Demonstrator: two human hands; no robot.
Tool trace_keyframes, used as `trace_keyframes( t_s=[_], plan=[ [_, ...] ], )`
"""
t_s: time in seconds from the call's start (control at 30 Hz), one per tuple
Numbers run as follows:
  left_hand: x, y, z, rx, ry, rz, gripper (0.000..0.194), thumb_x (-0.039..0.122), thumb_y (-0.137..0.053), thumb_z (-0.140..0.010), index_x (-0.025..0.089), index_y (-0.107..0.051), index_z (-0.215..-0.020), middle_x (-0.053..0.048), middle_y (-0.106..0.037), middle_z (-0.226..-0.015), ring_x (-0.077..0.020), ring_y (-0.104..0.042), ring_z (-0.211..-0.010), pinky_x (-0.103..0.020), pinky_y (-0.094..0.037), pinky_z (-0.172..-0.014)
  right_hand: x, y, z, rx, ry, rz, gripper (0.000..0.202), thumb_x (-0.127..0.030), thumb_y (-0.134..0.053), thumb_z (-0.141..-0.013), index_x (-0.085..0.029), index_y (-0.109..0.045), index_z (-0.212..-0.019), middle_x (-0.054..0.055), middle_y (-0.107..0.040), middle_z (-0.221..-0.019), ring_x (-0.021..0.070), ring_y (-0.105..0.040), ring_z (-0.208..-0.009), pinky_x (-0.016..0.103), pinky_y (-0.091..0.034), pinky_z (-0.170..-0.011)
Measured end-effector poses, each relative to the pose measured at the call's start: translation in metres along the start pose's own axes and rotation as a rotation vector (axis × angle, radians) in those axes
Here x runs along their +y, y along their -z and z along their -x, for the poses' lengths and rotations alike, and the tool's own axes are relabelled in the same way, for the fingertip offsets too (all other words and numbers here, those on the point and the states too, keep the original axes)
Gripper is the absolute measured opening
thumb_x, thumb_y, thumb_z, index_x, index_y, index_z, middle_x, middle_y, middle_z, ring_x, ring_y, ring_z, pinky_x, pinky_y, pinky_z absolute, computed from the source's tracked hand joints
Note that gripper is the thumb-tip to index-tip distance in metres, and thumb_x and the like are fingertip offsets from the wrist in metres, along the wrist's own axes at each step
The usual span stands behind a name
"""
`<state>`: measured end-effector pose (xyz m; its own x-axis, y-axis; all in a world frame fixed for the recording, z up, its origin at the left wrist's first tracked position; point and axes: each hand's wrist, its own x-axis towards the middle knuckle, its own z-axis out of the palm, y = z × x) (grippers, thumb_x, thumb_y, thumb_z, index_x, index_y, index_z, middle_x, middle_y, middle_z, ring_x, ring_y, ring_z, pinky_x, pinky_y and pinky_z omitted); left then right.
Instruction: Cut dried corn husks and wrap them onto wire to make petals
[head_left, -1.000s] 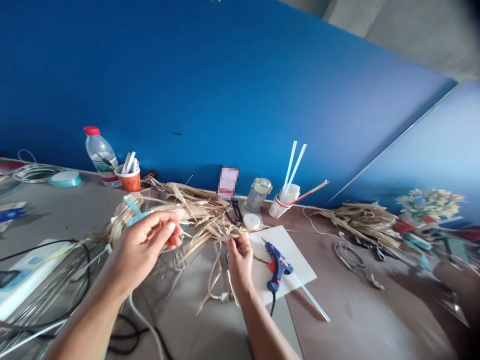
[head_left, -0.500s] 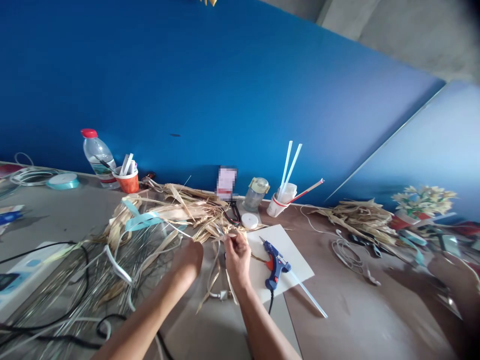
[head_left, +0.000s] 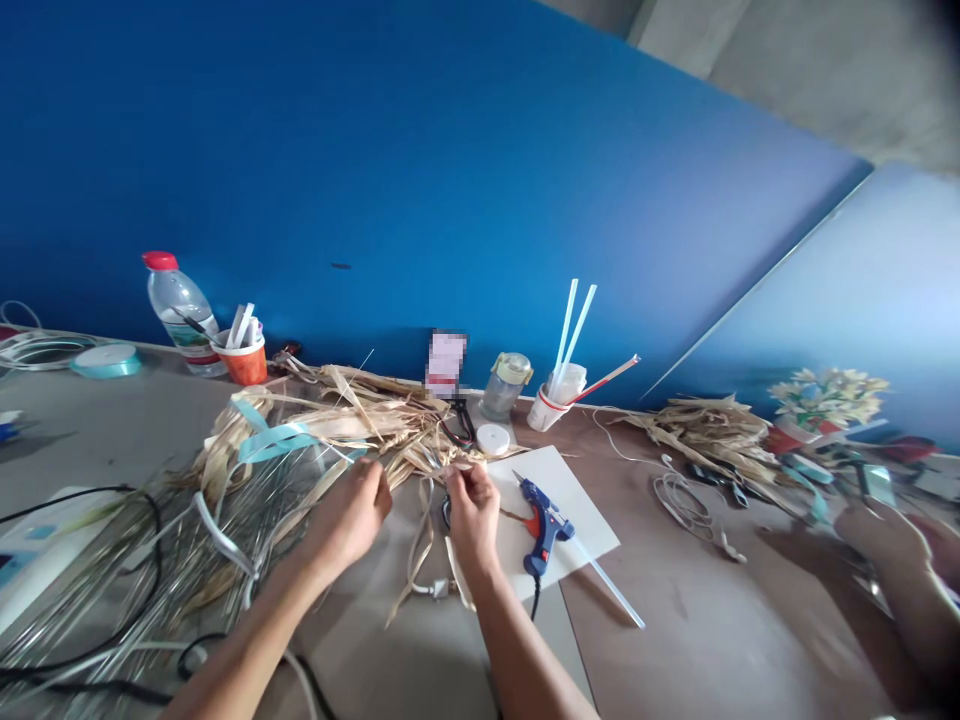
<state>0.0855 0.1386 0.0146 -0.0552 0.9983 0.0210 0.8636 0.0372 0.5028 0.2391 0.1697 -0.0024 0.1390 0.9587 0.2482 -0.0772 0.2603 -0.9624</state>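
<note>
While the right hand (head_left: 474, 515) pinches a small pale piece (head_left: 460, 465) by the dried husks (head_left: 405, 413), the left hand (head_left: 351, 520) curls nearly closed, contents unclear; such fine handling likely needs steadiness.

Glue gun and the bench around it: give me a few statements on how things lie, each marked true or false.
1. The blue glue gun lies on the white sheet. True.
2. The right hand grips the glue gun. False: its fingertips are at the dried strips.
3. The left hand and right hand are apart. True.
4. The red-capped bottle lies on its side. False: it stands beside the orange cup.
</note>
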Motion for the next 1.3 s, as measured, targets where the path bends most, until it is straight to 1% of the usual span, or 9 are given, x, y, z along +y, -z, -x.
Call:
trace_keyframes(
  t_s=[0.03, 0.13, 0.23, 0.33, 0.43, 0.57, 0.73, 0.87, 1.3],
  plan=[
    [-0.001, 0.004, 0.002, 0.025, 0.013, 0.155, 0.015, 0.016, -0.041, -0.084, 0.016, -0.055, -0.079, -0.007, -0.061, -0.075, -0.0174, -0.056, -0.069, -0.028, -0.041, -0.064, 0.002, 0.001, -0.001, -0.007, 0.0, -0.012, 0.017, -0.028, -0.057, -0.079, -0.018, -0.052, -0.065, -0.003, -0.05, -0.063, 0.0114, -0.044, -0.061, 0.023, -0.038, -0.06],
    [-0.001, 0.005, 0.004, -0.135, -0.012, 0.652, 0.015, 0.03, -0.049, -0.084, 0.019, -0.051, -0.074, 0.002, -0.052, -0.062, -0.0107, -0.043, -0.052, -0.023, -0.032, -0.05, 0.005, 0.001, -0.003, -0.047, -0.026, -0.032, 0.016, -0.028, -0.059, -0.078, -0.018, -0.053, -0.067, -0.003, -0.05, -0.063, 0.0109, -0.043, -0.06, 0.023, -0.038, -0.059],
    [0.001, -0.003, 0.002, -0.231, 0.064, 1.042, 0.017, 0.032, -0.062, -0.076, 0.017, -0.055, -0.081, 0.003, -0.055, -0.063, -0.0072, -0.037, -0.048, -0.021, -0.024, -0.045, 0.005, 0.002, -0.003, -0.123, -0.114, -0.047, 0.017, -0.031, -0.059, -0.078, -0.017, -0.054, -0.069, -0.004, -0.046, -0.058, 0.009, -0.038, -0.052, 0.022, -0.033, -0.051],
    [0.002, -0.011, -0.001, -0.281, 0.128, 1.259, 0.032, 0.032, -0.07, -0.07, 0.015, -0.06, -0.096, 0.002, -0.057, -0.062, -0.0054, -0.034, -0.046, -0.021, -0.019, -0.044, 0.002, 0.002, -0.003, -0.164, -0.156, -0.048, 0.017, -0.031, -0.059, -0.077, -0.017, -0.055, -0.068, -0.005, -0.044, -0.056, 0.008, -0.035, -0.05, 0.021, -0.031, -0.05],
    [0.0, -0.018, -0.002, -0.348, 0.181, 1.336, 0.044, 0.033, -0.074, -0.066, 0.012, -0.065, -0.104, 0.002, -0.056, -0.059, -0.0035, -0.028, -0.043, -0.022, -0.014, -0.044, 0.001, 0.002, -0.004, -0.196, -0.167, -0.039, 0.017, -0.03, -0.058, -0.075, -0.016, -0.054, -0.066, -0.004, -0.047, -0.058, 0.0086, -0.038, -0.052, 0.022, -0.032, -0.052],
    [-0.001, -0.022, -0.001, -0.421, 0.229, 1.423, 0.044, 0.033, -0.078, -0.061, 0.012, -0.07, -0.099, 0.001, -0.055, -0.059, -0.0013, -0.024, -0.043, -0.022, -0.012, -0.045, -0.001, 0.002, -0.004, -0.222, -0.152, 0.039, 0.016, -0.028, -0.056, -0.074, -0.017, -0.053, -0.064, -0.003, -0.047, -0.058, 0.0101, -0.04, -0.055, 0.023, -0.034, -0.055],
    [-0.003, -0.023, 0.001, -0.389, 0.302, 1.476, 0.044, 0.03, -0.081, -0.056, 0.013, -0.074, -0.096, 0.003, -0.05, -0.056, -0.0017, -0.025, -0.045, -0.021, -0.013, -0.045, -0.007, 0.001, -0.002, -0.222, -0.133, 0.087, 0.012, -0.025, -0.052, -0.073, -0.018, -0.049, -0.063, -0.004, -0.042, -0.056, 0.0101, -0.037, -0.055, 0.022, -0.031, -0.051],
    [-0.007, -0.023, 0.003, -0.369, 0.316, 1.486, 0.04, 0.027, -0.081, -0.056, 0.013, -0.075, -0.093, 0.004, -0.046, -0.053, -0.0025, -0.026, -0.046, -0.02, -0.016, -0.045, -0.01, -0.001, -0.001, -0.212, -0.143, 0.102, 0.015, -0.026, -0.052, -0.072, -0.019, -0.045, -0.06, -0.005, -0.039, -0.055, 0.0096, -0.034, -0.053, 0.021, -0.029, -0.049],
    [-0.013, -0.023, 0.002, -0.39, 0.328, 1.476, 0.032, 0.022, -0.078, -0.058, 0.012, -0.075, -0.088, 0.001, -0.052, -0.054, -0.0029, -0.029, -0.044, -0.021, -0.019, -0.045, -0.011, -0.001, -0.001, -0.229, -0.199, 0.057, 0.018, -0.026, -0.055, -0.073, -0.018, -0.046, -0.06, -0.007, -0.038, -0.05, 0.0076, -0.031, -0.048, 0.02, -0.026, -0.045]
  ],
)
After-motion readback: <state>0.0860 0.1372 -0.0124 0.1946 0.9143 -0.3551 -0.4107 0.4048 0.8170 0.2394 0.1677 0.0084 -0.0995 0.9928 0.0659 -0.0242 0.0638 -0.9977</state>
